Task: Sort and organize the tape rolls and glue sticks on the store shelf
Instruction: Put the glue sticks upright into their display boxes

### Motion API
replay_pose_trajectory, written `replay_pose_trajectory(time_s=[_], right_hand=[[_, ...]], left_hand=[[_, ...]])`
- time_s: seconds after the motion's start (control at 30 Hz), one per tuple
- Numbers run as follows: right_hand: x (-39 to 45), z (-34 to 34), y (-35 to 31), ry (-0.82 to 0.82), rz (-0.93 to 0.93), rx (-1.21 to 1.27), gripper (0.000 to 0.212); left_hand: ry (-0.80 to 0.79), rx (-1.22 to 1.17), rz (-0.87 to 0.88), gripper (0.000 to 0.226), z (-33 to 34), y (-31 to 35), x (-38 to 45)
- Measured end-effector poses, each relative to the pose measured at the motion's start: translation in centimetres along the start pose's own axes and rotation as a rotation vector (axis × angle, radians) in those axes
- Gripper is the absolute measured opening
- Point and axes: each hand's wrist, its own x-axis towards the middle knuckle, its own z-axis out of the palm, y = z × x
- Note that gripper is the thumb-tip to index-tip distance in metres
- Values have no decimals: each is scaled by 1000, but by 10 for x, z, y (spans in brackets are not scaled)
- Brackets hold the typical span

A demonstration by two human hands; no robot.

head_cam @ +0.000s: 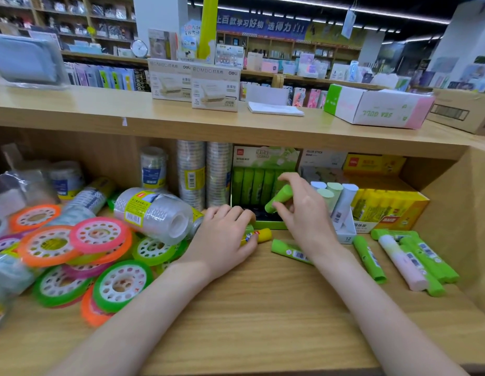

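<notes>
Between the thumb and fingertips of the right hand (301, 210) a green glue stick (280, 198) is pinched, tilted with its upper end toward the green display box (263, 185). It is held just in front of the row of upright green sticks already standing there, presumably so that it can be slotted into the gap at the right end of the row.

Over on the left hand (225, 234), the fingers are curled down over a yellow glue stick (260, 236) lying on the shelf board (263, 308). Its yellow end shows past the fingertips; whether it is gripped or merely covered cannot be told. It is probably being kept aside for the yellow box (390, 204) at the far right, where sticks of that colour are packed.

Just beside the right wrist another green stick (290, 251) lies flat, and further right a loose group of green sticks (426, 259) and one pale pink stick (404, 264) are scattered on the board, not yet sorted. A white box of pastel sticks (336, 199) stands between the green and yellow boxes.

To the left, coloured tape rolls (73, 248) are heaped untidily against a fallen pack of clear tape (154, 213), while upright clear tape stacks (203, 172) stand at the back wall. Judged from this, the tape has yet to be arranged.
</notes>
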Motion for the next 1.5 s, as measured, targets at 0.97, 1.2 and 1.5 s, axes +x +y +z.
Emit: replay_pose_trajectory(time_s=[0.97, 1.2, 1.5], right_hand=[[-4, -17, -14, -323, 49, -48, 53], [-59, -64, -13, -778, -79, -47, 29], [-34, -66, 2, -404, 121, 378, 45]], left_hand=[[-94, 8, -19, 43, -5, 1, -3], [-104, 3, -9, 50, -4, 1, -2], [-141, 11, -19, 56, -6, 2, -2]])
